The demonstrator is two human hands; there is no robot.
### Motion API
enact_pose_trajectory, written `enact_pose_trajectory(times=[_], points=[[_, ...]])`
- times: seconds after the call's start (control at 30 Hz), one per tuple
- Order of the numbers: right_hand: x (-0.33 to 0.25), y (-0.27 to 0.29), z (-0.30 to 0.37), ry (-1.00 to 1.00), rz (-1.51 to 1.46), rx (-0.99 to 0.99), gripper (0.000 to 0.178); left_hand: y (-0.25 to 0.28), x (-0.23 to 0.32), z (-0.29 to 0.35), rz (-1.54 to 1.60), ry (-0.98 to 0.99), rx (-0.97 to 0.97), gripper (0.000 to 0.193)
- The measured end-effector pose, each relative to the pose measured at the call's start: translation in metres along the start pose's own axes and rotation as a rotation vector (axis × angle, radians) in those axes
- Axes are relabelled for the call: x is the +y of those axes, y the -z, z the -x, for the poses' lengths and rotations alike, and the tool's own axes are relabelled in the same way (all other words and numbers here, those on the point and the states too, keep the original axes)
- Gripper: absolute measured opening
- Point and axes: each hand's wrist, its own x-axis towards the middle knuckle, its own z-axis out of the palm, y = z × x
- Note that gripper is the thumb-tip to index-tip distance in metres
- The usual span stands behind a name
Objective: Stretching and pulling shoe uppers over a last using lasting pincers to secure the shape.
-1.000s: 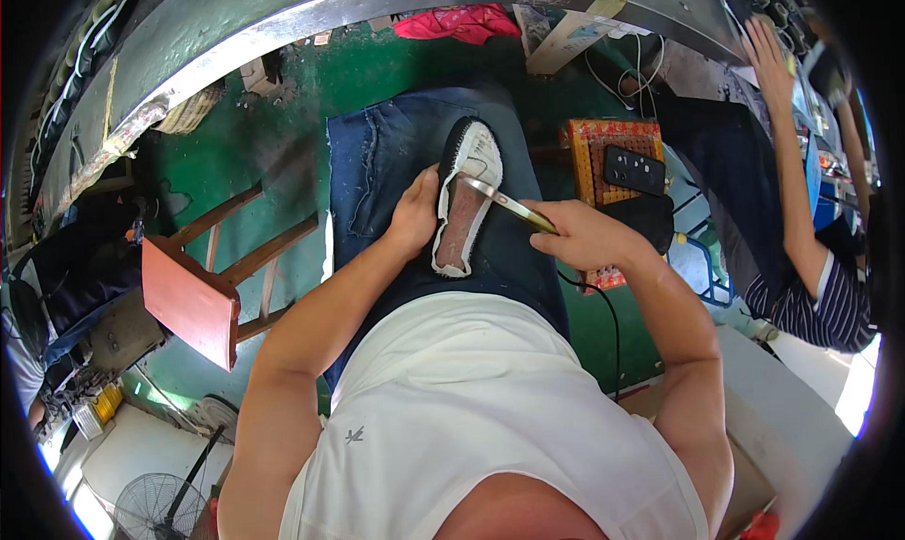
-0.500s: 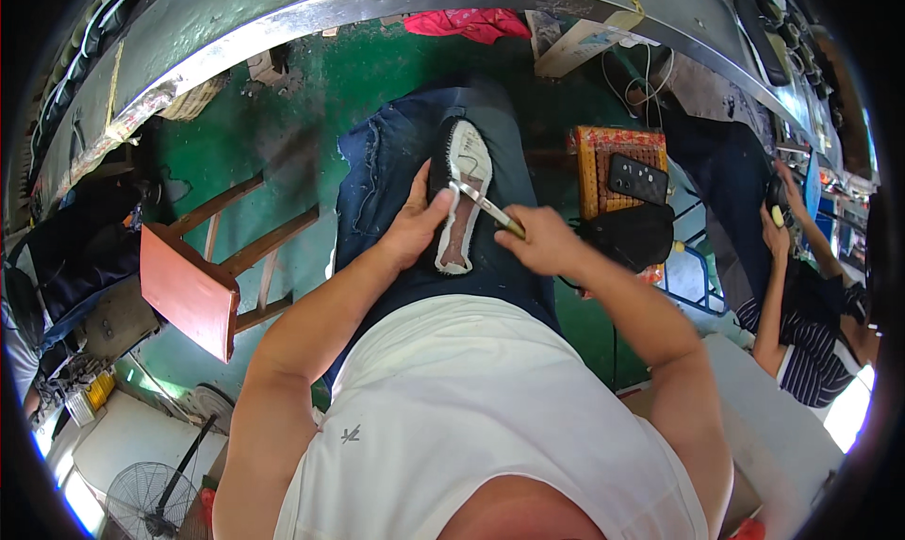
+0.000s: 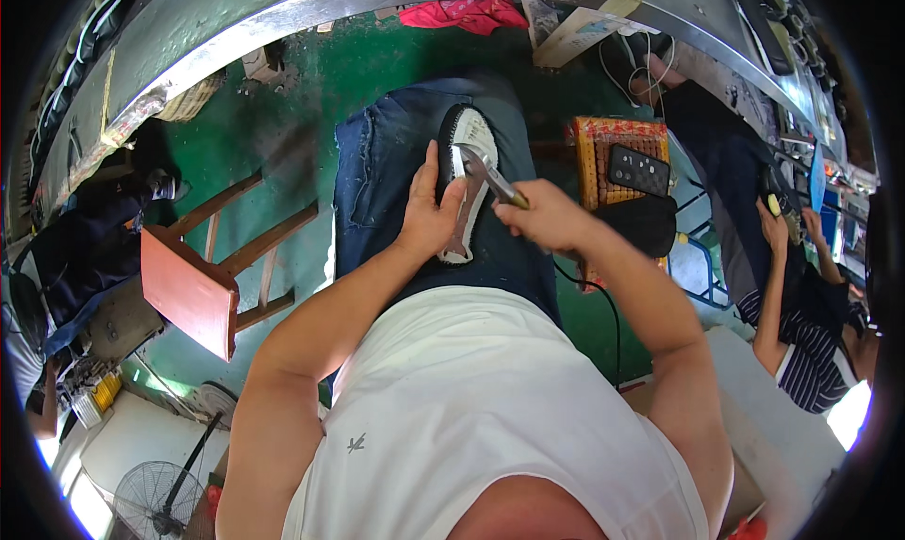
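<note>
Worn on the head, the fisheye camera looks steeply down over the lap [image 3: 382, 168], reaching the grey bench's [image 3: 264, 8] near edge.

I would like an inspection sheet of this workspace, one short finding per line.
Surface: denim cloth over the lap.
Job's things: shoe, underside up; metal tool at it.
Clutter: phone on woven-topped stool, black pouch beside; red cloth under the bench.
Hands: left hand against the shoe, thumb apart from fingers; right hand grips the metal tool.
Cables: black cable right of the lap; white cable farther off.
Surroundings: co-worker at right, wooden stool at left, fan lower left.
</note>
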Motion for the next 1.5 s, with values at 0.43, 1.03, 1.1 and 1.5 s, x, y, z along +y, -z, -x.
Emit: enact_pose_trajectory(times=[0.43,1.03,1.1,1.5], points=[[-0.005,-0.016,-0.003,-0.035,-0.072,-0.050,0.035,0.006,-0.001,0.001,-0.214,-0.274,-0.025,0.070],[-0.055,0.040,-0.017,-0.033,0.275,0.032,0.053,0.019,0.029,-0.003,-0.488,-0.310,-0.184,0.051],[-0.043,0.034,-0.016,0.063,0.220,0.063,0.053,0.017,0.036,0.001,-0.462,-0.194,-0.219,0.056],[-0.011,-0.007,0.019,0.262,0.693,0.161,0.041,0.044,0.006,0.017,0.025,0.102,-0.478,0.099]])
